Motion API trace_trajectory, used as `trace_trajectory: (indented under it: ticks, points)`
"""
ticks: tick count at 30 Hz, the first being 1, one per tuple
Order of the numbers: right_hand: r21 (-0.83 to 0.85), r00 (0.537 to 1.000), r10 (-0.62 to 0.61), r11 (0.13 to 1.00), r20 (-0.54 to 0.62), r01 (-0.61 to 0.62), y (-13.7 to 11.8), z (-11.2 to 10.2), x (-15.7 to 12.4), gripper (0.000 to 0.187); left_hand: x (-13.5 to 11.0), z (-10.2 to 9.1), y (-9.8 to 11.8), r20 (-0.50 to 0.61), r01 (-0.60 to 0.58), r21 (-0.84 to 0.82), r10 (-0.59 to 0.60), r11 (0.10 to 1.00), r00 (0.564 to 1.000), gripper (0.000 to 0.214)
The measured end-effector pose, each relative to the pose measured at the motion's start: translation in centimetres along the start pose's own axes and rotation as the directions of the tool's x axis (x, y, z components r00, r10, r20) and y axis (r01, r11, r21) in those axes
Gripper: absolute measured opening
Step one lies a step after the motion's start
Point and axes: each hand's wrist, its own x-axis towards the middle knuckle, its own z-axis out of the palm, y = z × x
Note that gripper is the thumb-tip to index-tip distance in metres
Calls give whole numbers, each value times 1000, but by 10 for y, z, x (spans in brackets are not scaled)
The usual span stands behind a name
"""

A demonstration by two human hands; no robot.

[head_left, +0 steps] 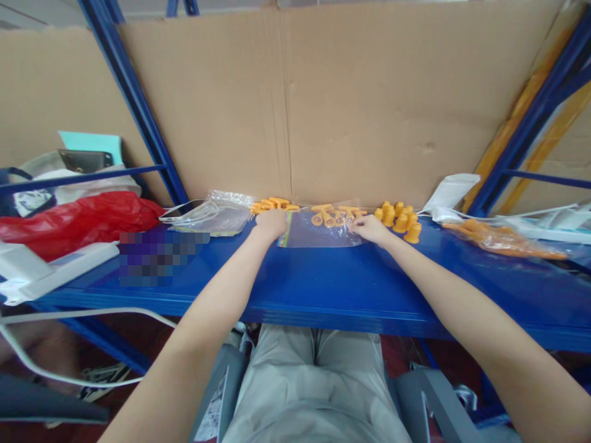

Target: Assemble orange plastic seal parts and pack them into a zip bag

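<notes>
Here, pinched clear bag (311, 236) at frame centre with right hand (369, 229). Couldn't tell grip of left hand (272, 224) beside orange pieces (278, 202).

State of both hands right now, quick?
Left hand: at the orange pieces, beside the clear bag's left end; fingertips hidden, grip cannot be told.
Right hand: closed, seemingly pinching the bag's right end.

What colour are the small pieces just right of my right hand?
The small pieces are yellow-orange, showing best in the head view.
</notes>
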Motion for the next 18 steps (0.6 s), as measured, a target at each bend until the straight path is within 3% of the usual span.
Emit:
trace_trajectory:
  ticks: [3,8,11,16,18]
  points:
    - [-5,999,-17,1000,-32,17,4,-1,2,20,10,-2,-23,13,168,39,-169,985,986,42]
    - [-34,997,-62,998,-34,61,10,-1,6,20,32,13,-53,169,130,88,-143,988,975,46]
    - [-57,996,-77,996,-42,75,9,-1,5,22,39,18,-59,162,136,67,-145,988,976,49]
    - [-86,994,-95,992,-56,90,5,-1,3,24,37,18,-57,216,96,68,-108,993,970,34]
    - [-93,994,-91,992,-57,85,3,-2,2,23,35,18,-54,184,94,75,-106,993,977,35]
